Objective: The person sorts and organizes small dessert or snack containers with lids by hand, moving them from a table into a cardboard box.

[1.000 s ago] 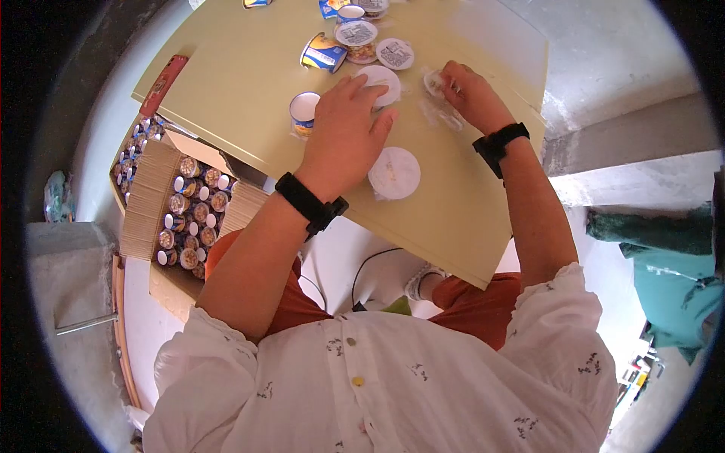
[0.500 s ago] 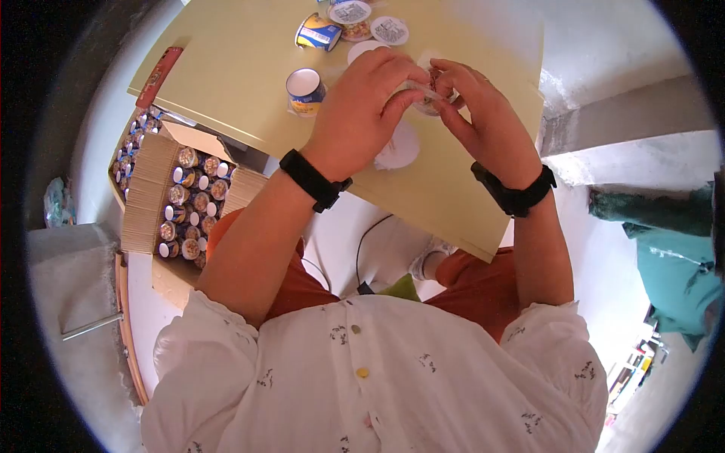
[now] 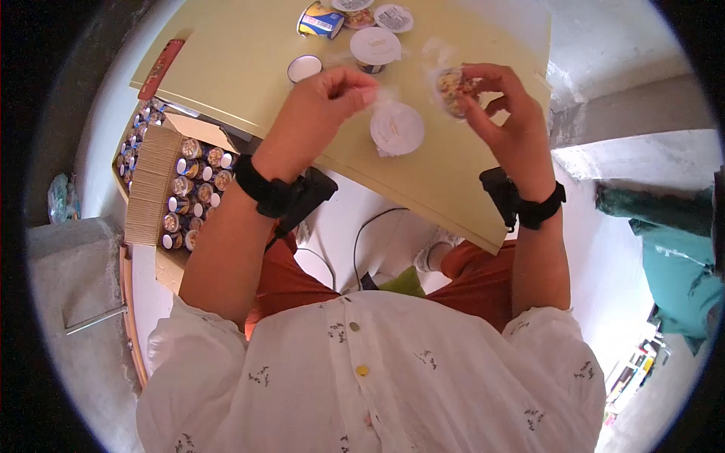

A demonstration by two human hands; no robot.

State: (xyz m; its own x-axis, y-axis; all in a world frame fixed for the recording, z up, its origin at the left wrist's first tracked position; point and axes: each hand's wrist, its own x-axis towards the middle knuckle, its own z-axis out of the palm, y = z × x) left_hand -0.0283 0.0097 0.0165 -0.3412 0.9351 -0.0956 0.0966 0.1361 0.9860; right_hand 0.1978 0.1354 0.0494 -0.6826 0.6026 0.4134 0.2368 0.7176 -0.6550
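Note:
My right hand (image 3: pixel 506 102) pinches a clear packet of mixed nuts or cereal (image 3: pixel 451 92) above the table, its crinkled top pointing up. My left hand (image 3: pixel 321 109) is to the left, thumb and fingertips pressed together; a faint see-through scrap seems to be at the tips, too blurred to name. Just below and right of the left fingers sits a cup with a white lid (image 3: pixel 397 130). Another white-lidded cup (image 3: pixel 375 47) stands farther back. Behind my left hand is an open-topped cup (image 3: pixel 305 69), partly hidden.
At the table's far edge are a blue-and-yellow cup on its side (image 3: pixel 321 21) and a cup with a printed lid (image 3: pixel 394 18). A red-handled object (image 3: pixel 161 69) lies along the left edge. Below, a cardboard box (image 3: pixel 151 185) holds many filled cups.
My hands have drawn apart: the left moved left and down, the right slightly right with the packet. The white-lidded cups are now in plainer view between them.

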